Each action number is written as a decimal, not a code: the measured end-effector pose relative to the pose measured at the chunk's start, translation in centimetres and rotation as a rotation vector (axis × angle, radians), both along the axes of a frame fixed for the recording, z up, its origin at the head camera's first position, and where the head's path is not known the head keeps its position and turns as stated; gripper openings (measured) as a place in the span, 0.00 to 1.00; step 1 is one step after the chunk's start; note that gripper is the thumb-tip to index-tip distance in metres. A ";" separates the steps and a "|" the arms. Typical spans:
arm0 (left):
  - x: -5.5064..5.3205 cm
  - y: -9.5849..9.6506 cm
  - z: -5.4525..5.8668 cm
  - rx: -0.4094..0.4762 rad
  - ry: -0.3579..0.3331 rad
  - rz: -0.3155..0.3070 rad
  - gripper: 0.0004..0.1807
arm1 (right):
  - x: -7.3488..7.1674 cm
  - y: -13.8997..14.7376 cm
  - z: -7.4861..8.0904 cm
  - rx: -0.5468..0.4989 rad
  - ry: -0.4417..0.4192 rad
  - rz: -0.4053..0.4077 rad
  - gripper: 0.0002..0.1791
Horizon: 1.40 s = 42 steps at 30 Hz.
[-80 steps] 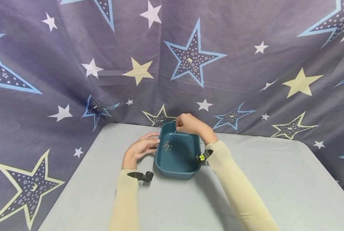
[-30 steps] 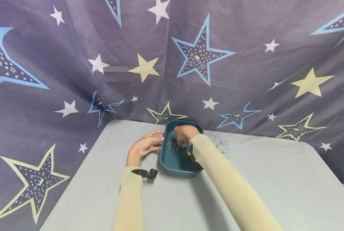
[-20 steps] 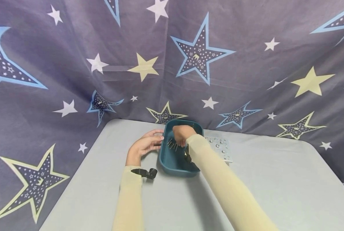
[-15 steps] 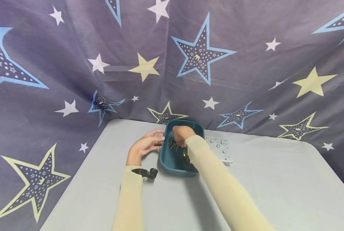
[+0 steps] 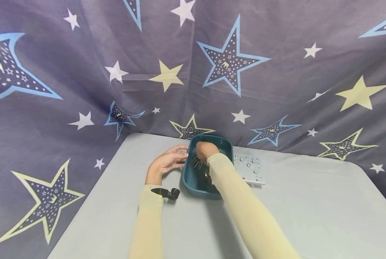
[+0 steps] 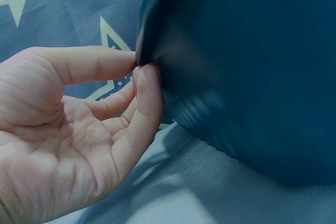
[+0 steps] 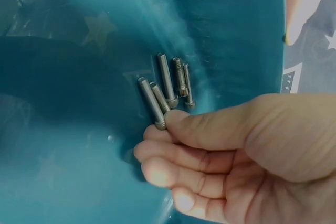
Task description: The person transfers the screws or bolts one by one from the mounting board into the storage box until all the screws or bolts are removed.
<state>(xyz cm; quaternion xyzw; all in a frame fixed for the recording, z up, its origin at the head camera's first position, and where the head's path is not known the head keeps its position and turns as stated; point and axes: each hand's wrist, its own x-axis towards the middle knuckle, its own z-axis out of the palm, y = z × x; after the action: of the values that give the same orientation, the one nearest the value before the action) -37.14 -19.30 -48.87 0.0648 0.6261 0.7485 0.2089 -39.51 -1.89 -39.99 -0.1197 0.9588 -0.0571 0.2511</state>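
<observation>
Right fingers [image 7: 176, 155] have dropped into the bin [image 5: 194, 181] — pinching a screw [image 7: 149, 99] — while left fingers [image 6: 148, 98] clamp the rim [image 6: 143, 27].

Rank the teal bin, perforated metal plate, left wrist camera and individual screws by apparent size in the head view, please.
1. Teal bin
2. Perforated metal plate, partly hidden
3. Left wrist camera
4. Screws, too small and alike there to rank individually
</observation>
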 end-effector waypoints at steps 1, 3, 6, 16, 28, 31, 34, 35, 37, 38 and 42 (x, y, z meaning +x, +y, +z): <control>0.0 0.0 0.0 0.000 -0.001 0.000 0.27 | 0.0 0.0 -0.1 0.010 0.010 0.003 0.07; -0.1 0.1 0.0 -0.003 -0.002 0.001 0.27 | 0.0 0.0 -0.1 0.012 0.016 -0.008 0.07; -0.1 0.1 0.0 -0.007 -0.003 0.000 0.27 | 0.3 0.0 -0.2 0.007 0.040 -0.025 0.06; -0.1 0.3 0.2 -0.010 0.004 -0.007 0.27 | 0.9 0.0 -0.6 -0.001 0.146 -0.016 0.08; 0.1 0.4 0.4 -0.012 0.000 -0.004 0.27 | 1.4 0.3 -0.1 0.016 0.162 0.006 0.07; 0.2 0.5 0.4 -0.008 -0.002 0.001 0.26 | 1.3 0.5 -0.1 -0.028 0.126 -0.026 0.05; 0.2 0.4 0.4 -0.003 0.000 0.004 0.26 | 1.0 0.7 0.1 -0.068 0.071 -0.060 0.08; 0.2 0.4 0.4 -0.002 -0.001 0.006 0.26 | 0.9 0.7 0.2 -0.070 0.055 -0.057 0.09; 0.2 0.3 0.3 -0.001 0.001 0.006 0.26 | 0.7 0.8 0.4 -0.055 0.025 -0.029 0.10; 0.2 0.3 0.3 -0.003 0.003 0.006 0.27 | 0.6 0.8 0.5 -0.041 0.010 -0.010 0.10; 0.1 0.1 0.1 -0.003 0.004 0.006 0.26 | 0.1 0.7 1.0 -0.013 -0.061 0.030 0.09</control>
<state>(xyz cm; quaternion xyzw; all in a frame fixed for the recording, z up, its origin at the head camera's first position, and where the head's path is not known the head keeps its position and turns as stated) -37.09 -19.16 -48.81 0.0643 0.6278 0.7481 0.2054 -39.39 -1.21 -39.00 -0.1337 0.9484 -0.0630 0.2805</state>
